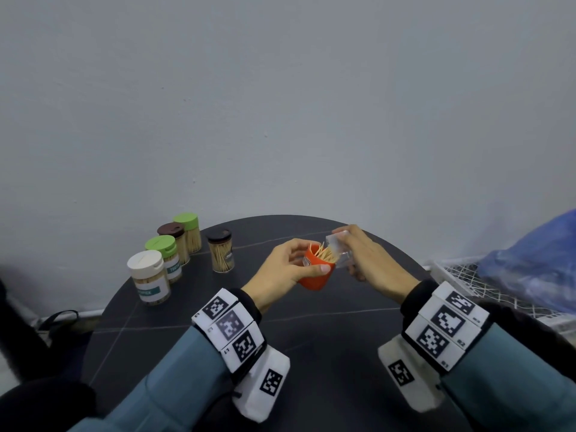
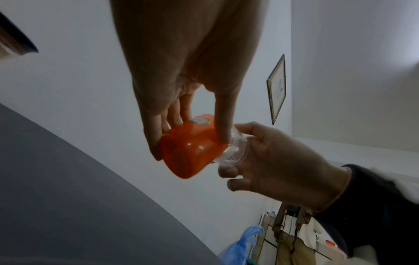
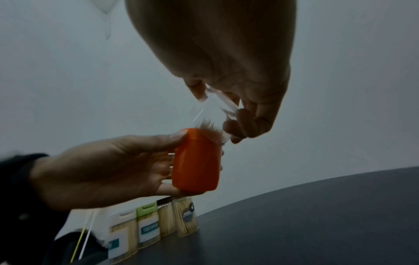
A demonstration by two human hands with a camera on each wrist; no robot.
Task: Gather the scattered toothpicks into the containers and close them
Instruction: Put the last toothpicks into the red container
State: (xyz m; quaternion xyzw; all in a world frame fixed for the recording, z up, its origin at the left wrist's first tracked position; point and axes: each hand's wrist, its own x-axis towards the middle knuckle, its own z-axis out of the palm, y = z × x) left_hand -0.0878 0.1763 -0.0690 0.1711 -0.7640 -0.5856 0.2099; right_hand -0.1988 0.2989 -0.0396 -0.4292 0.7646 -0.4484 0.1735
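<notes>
Toothpicks (image 1: 324,254) stand bunched in the orange container (image 1: 314,272) at the centre of the head view, held off the dark table (image 1: 311,338) by the left hand (image 1: 280,266), thumb and fingers wrapped round its body. The right hand (image 1: 371,260) grips the clear cap (image 1: 339,249), tilted over the protruding tips. Closing looks to be the step in hand; next the cap must straighten, clear every tip and seat squarely.
</notes>
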